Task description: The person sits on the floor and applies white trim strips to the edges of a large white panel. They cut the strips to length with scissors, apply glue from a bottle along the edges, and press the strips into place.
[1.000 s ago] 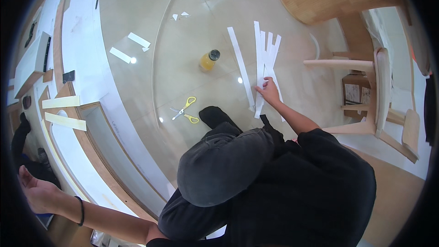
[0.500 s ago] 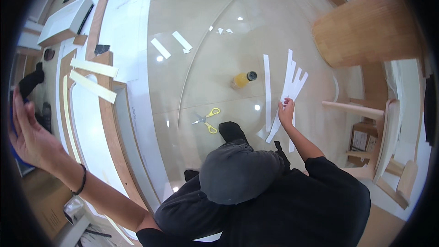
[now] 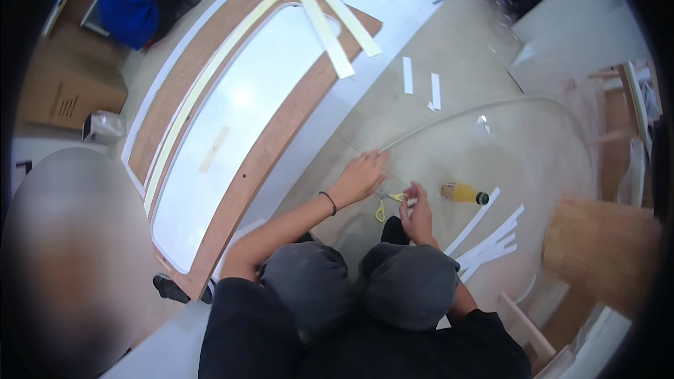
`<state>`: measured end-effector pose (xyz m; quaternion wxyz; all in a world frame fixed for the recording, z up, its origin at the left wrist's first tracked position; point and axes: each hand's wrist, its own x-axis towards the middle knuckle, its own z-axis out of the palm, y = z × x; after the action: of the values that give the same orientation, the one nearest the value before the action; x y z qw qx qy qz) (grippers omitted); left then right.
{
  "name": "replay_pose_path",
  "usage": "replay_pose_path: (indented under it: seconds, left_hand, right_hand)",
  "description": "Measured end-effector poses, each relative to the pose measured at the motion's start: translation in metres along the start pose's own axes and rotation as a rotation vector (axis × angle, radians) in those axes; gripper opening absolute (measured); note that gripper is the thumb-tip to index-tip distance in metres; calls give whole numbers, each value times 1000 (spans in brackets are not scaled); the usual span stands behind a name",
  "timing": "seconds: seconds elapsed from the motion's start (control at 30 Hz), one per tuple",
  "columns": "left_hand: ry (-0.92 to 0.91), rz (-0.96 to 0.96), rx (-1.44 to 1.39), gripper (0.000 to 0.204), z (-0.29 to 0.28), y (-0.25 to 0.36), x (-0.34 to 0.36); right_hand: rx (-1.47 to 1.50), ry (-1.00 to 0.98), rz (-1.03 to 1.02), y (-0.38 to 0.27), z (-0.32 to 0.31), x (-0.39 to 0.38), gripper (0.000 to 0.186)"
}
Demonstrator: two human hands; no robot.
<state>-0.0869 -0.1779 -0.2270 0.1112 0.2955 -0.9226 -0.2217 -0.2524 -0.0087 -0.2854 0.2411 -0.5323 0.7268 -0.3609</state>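
Note:
A long, thin, pale flexible strip (image 3: 484, 103) arcs across the tiled floor, and its near end meets my left hand (image 3: 361, 175), whose fingers are closed on it. My right hand (image 3: 419, 214) is drawn in beside it with bent fingers; a small whitish bit shows at the fingertips, too blurred to name. Between and below the hands lie scissors (image 3: 381, 210) with yellow handles, partly hidden by my right hand. Just right of that hand, a bottle (image 3: 460, 192) of yellow liquid with a black cap lies in view. White strips (image 3: 491, 247) fan out beside my right knee.
A wooden frame with a white panel (image 3: 232, 98) stretches along my left, with cream strips (image 3: 326, 34) across its far end. A wooden stool-like block (image 3: 597, 249) stands right. A person in blue (image 3: 128, 3) is far left; a cardboard box (image 3: 70, 95) sits below them.
My left hand has come from the far left to the strip's end. My right hand has let go of the white strips and moved toward the left hand. The view has turned left.

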Motion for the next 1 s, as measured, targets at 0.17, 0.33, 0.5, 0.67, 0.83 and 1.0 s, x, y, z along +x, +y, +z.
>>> replay_pose_path:
  seconds: [0.17, 0.33, 0.5, 0.67, 0.83, 1.0]
  left_hand:
    - [76, -292, 70, 33, 92, -36, -56]
    - [133, -535, -233, 21, 78, -48, -75]
    - [440, -502, -346, 15, 2, -22, -138]
    - [581, -943, -525, 9, -4, 3, -221]
    - [1022, -1257, -787, 12, -1, 3, -334]
    - [1430, -1212, -1199, 32, -20, 42, -428]
  right_hand:
    - [551, 138, 702, 41, 37, 121, 58]
    - [798, 279, 984, 80, 37, 173, 65]
    - [1221, 338, 831, 45, 7, 182, 53]
    - [1228, 167, 682, -4, 10, 179, 47]
    - [1241, 334, 632, 11, 32, 207, 56]
    - [1335, 660, 745, 24, 31, 234, 44]
